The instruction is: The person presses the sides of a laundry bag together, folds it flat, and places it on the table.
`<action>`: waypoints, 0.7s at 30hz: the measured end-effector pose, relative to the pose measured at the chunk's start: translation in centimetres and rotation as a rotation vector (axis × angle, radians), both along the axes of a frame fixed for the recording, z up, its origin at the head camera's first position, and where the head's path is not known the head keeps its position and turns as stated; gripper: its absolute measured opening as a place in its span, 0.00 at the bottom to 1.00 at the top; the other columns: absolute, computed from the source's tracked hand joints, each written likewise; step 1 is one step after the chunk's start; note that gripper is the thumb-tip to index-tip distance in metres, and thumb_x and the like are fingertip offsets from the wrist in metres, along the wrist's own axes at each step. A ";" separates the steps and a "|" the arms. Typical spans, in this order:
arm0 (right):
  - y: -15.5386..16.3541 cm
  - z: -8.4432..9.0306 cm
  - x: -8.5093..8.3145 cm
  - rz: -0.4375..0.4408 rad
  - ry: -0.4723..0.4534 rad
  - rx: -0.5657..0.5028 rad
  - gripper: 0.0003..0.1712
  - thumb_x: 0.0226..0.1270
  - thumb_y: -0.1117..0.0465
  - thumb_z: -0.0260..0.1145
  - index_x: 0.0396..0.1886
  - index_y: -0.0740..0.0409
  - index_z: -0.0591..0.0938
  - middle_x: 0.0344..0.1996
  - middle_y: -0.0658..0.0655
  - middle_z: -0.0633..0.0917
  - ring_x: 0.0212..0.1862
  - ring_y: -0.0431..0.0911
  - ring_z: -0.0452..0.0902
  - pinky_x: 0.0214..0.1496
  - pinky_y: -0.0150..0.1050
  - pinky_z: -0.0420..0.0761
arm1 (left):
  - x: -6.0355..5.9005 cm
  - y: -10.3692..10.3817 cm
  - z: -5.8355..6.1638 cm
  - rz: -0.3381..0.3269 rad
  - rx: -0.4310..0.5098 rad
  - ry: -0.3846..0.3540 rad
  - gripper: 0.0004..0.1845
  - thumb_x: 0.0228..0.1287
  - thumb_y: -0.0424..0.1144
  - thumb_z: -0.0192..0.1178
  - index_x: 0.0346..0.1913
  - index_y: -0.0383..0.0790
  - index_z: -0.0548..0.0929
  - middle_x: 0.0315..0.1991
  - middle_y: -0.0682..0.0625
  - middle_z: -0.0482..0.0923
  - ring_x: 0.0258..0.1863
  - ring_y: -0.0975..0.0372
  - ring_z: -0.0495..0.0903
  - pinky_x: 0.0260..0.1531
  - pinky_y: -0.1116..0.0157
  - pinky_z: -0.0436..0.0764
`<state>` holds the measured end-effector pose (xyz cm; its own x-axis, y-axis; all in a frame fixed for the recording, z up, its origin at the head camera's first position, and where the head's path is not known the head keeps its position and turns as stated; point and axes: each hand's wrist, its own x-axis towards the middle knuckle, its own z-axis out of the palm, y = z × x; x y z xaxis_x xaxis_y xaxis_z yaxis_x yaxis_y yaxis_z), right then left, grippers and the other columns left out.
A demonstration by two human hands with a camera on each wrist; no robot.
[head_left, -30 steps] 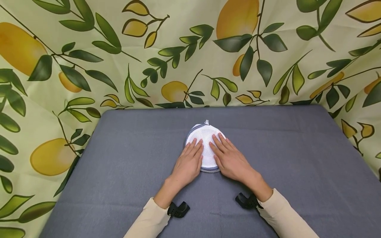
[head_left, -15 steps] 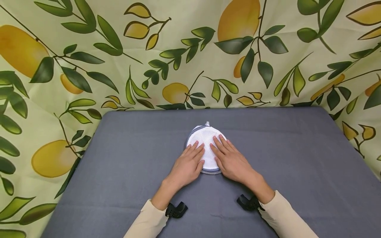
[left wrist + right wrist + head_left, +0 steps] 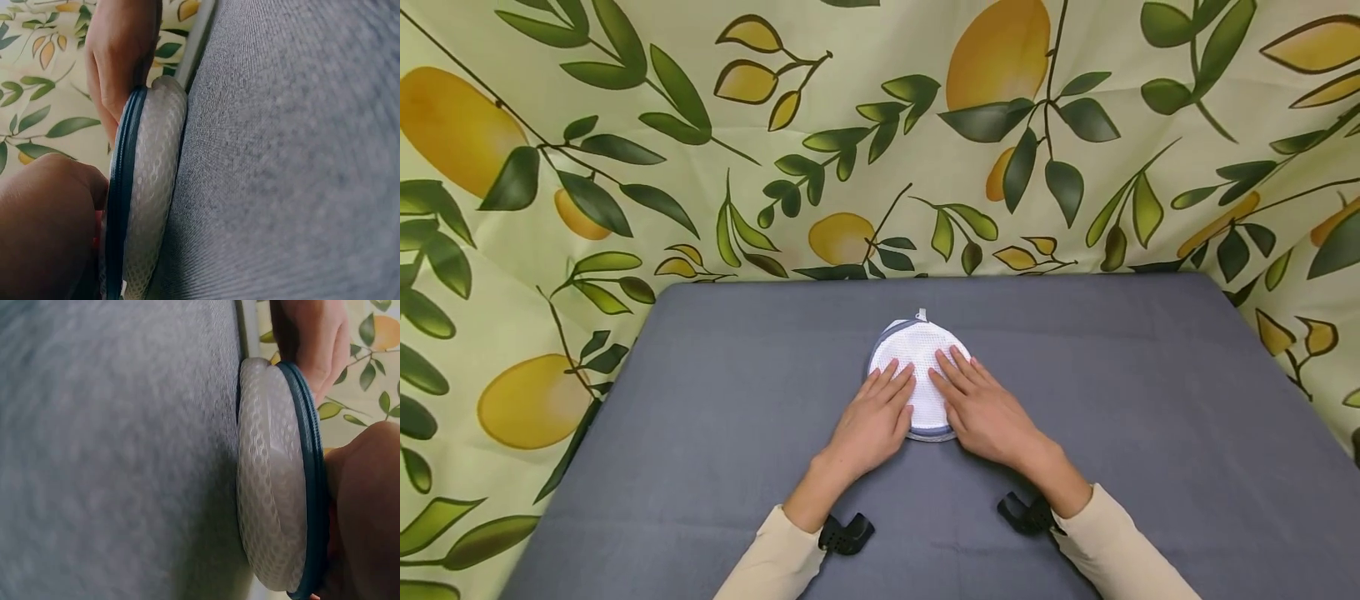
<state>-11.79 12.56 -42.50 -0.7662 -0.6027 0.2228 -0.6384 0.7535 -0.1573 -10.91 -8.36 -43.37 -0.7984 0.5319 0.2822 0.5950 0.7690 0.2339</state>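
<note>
Both hands lie flat, fingers straight and side by side, pressing on a round white mesh pouch (image 3: 917,358) at the middle of the worktop (image 3: 1150,433). Left hand (image 3: 872,421) covers the pouch's left and near part, right hand (image 3: 985,412) its right part; their fingertips almost meet over the mesh, and neither hand curls around anything. Cream sleeves (image 3: 775,558) cover both forearms, and a black strap mount (image 3: 846,533) sits at each wrist.

From the head view the pouch shows a grey rim and a small tab (image 3: 921,314) at its far edge. In the left wrist view the pouch (image 3: 147,187) appears edge-on as a padded disc, with a dark zip band (image 3: 119,206) running round its upper side and honeycomb mesh below it resting on the cloth. The right wrist view shows the same: white mesh (image 3: 269,487) bulging against the surface, the dark band (image 3: 309,475) above it, and a hand on top.

Grey fabric with a fine weave covers the whole worktop, smooth and without folds. Behind it and on both sides hangs a pale green curtain (image 3: 625,125) printed with yellow lemons and dark green leaves on thin branches; it closes off the room, and it meets the worktop along the far edge.
</note>
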 end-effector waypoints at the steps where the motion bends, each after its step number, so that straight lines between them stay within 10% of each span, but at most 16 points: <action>1: 0.0 -0.1 0.1 -0.001 0.000 0.000 0.26 0.71 0.61 0.53 0.66 0.66 0.70 0.69 0.65 0.63 0.72 0.58 0.50 0.70 0.52 0.53 | 0.1 0.0 -0.1 -0.002 0.004 -0.002 0.22 0.71 0.39 0.49 0.63 0.31 0.73 0.66 0.44 0.67 0.70 0.53 0.59 0.67 0.55 0.55; 10: 0.0 -0.6 0.2 0.002 0.003 -0.011 0.27 0.70 0.61 0.54 0.67 0.66 0.70 0.69 0.65 0.62 0.72 0.58 0.49 0.70 0.53 0.52 | 0.2 0.1 -0.4 0.011 -0.009 -0.045 0.23 0.72 0.39 0.48 0.65 0.33 0.72 0.68 0.46 0.65 0.71 0.54 0.56 0.68 0.55 0.53; 21: 0.4 0.2 -0.8 0.040 -0.031 -0.098 0.26 0.68 0.63 0.58 0.64 0.66 0.72 0.68 0.65 0.65 0.71 0.59 0.52 0.69 0.55 0.54 | -0.7 -0.5 -0.2 -0.073 0.106 0.092 0.20 0.68 0.37 0.56 0.59 0.31 0.78 0.61 0.42 0.73 0.65 0.50 0.66 0.66 0.52 0.57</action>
